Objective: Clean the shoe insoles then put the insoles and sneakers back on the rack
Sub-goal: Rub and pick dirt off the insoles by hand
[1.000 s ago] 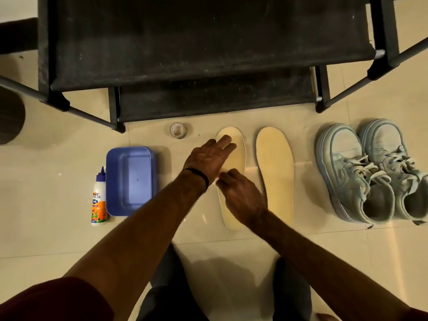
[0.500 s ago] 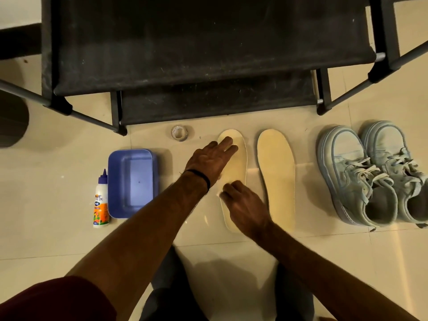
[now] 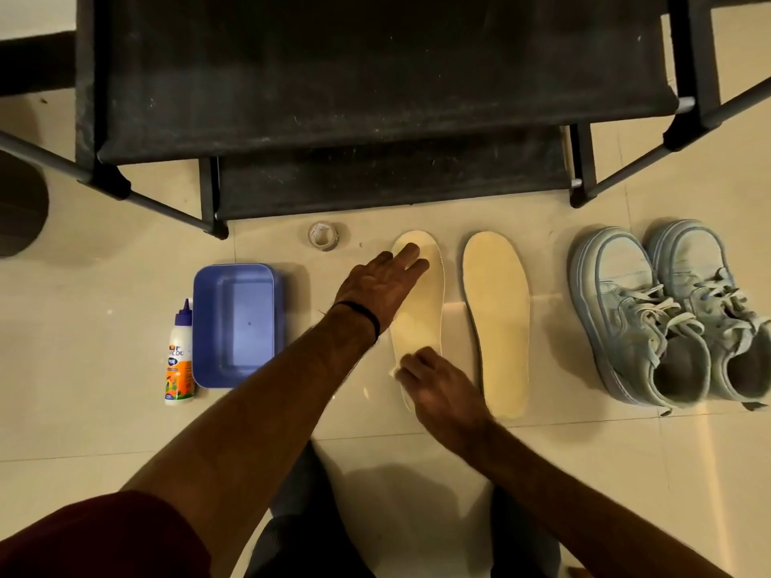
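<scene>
Head view, looking straight down at a tiled floor [image 3: 104,431] in front of a black shoe rack [image 3: 375,98]. Two pale yellow insoles lie side by side on the floor, toes toward the rack. The left insole [image 3: 421,319] is being worked on. The left hand [image 3: 381,285] lies flat on its toe end, fingers straight and together, pressing it down. The right hand [image 3: 438,390] is at its heel end with fingers curled; a small pale scrap shows at the fingertips, perhaps a cloth or wipe, but it is too small to tell.

The right insole [image 3: 496,323] lies just beside it, untouched. Further right, a pair of light blue sneakers [image 3: 667,314] stands together on the floor, laces loose, the outer shoe cut off by the frame edge.

To the left of the insoles sits an empty-looking blue tub [image 3: 235,325], and beside it a small white squeeze bottle [image 3: 179,356] with a blue cap and orange label, its lettering unreadable. A roll of clear tape [image 3: 322,235] lies near the rack's foot.

Judging by this, the cleaning step is under way on the first insole. Next would be finishing this one, then wiping its neighbour, keeping each pinned flat. Nothing is yet back on the rack, whose shelves look bare in the part shown. The person's legs are mostly hidden below the arms.
</scene>
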